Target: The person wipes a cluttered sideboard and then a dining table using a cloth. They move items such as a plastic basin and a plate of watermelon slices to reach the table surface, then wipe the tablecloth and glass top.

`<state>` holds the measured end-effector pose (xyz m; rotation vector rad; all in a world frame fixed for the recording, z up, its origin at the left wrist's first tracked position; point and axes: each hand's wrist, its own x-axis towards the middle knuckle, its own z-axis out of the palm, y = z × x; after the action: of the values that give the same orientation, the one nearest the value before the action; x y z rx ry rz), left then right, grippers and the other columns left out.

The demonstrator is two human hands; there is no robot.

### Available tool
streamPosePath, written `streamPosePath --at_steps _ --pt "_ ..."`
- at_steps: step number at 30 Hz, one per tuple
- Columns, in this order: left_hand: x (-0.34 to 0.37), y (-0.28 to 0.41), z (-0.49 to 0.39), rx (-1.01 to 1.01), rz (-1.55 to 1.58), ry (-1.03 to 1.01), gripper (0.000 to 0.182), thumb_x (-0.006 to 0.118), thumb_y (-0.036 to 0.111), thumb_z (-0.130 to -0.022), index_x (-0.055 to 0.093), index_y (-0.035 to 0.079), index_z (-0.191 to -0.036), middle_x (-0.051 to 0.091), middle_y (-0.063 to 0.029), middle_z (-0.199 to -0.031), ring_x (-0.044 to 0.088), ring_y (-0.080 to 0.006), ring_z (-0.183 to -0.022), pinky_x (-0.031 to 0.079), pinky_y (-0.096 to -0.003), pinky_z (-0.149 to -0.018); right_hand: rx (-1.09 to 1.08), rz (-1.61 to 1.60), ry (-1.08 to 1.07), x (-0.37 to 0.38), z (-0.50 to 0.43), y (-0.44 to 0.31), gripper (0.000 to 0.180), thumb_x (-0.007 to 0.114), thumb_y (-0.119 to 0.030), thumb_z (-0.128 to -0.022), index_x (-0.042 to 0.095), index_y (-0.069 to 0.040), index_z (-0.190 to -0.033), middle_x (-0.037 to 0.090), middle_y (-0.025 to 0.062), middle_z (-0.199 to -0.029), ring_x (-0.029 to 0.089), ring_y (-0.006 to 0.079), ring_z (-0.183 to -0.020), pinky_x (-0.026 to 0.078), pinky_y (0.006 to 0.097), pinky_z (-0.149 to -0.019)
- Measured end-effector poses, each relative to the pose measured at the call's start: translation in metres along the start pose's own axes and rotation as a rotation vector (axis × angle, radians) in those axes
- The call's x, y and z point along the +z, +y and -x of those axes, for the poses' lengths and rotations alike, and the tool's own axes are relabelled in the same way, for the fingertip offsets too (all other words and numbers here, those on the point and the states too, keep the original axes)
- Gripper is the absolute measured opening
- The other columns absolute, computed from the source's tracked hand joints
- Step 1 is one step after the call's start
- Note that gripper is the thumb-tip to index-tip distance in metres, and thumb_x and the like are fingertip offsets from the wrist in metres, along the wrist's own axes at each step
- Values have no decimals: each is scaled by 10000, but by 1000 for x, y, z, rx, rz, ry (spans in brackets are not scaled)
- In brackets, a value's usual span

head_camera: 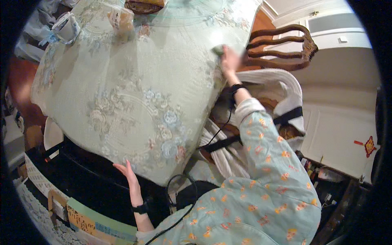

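A table [119,73] with a pale green, flower-patterned tablecloth lies before me. At its right edge, near a wooden chair back, my right hand [231,59] is on a small green cloth or sponge [218,50]. The hand is blurred, and most of the green thing is hidden beneath it. My left hand [129,174] is at the table's near edge, thumb and fingers apart, with nothing in it. Whether it touches the tablecloth, I cannot tell. Each wrist wears a black band.
On the table's far part are a clear bag of food [122,21], a brown package [145,5] and a glass turntable [186,12]. A white-and-blue container [66,28] stands far left. A carved wooden chair [281,46] and a chair with a white cover [275,76] adjoin the right edge. A black cable [196,190] loops beside me.
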<state>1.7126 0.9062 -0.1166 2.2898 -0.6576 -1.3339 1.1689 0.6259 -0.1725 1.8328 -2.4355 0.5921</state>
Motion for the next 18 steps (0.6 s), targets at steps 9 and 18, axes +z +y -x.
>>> streamPosePath --at_steps 9,18 --pt "12 -14 -7 52 52 66 886 384 531 -897 -159 38 -1395 -226 -114 -1465 -236 -209 -1343 -130 -383 -1082 123 292 84 6 -57 49 433 484 -250 -861 445 -348 -1280 471 90 -1262 423 346 -1093 351 543 -872" --pt "2 -20 -10 7 374 -49 838 410 463 -922 -179 106 -1400 -274 -63 -1452 -249 -170 -1335 -81 -367 -1099 -709 -136 -646 -36 193 -214 710 492 -42 -673 393 -276 -1336 376 27 -1361 402 266 -1093 323 422 -848"
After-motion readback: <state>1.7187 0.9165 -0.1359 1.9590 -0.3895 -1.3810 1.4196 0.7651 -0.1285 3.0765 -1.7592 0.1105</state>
